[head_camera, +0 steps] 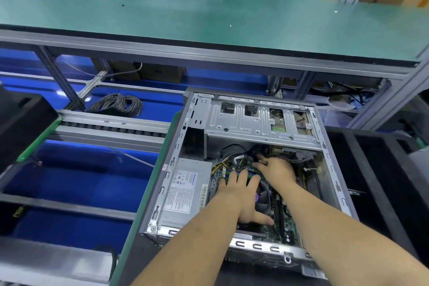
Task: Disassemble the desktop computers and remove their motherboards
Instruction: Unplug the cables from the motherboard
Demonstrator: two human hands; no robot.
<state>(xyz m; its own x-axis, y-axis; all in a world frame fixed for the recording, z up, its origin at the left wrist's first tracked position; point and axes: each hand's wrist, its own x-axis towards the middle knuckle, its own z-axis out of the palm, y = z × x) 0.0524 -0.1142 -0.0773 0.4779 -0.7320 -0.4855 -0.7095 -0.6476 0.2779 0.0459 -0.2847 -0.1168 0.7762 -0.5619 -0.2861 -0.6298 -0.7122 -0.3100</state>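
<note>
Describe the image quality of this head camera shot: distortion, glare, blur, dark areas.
Head view: wide-angle lens bends the long green-topped workbench and its frame into curves; small glare spots sit on the blue surface at left; the corners and bottom edge go soft; the open grey metal computer case is evenly lit, but its cable area beyond the left hand and right hand is shadowed.
</note>
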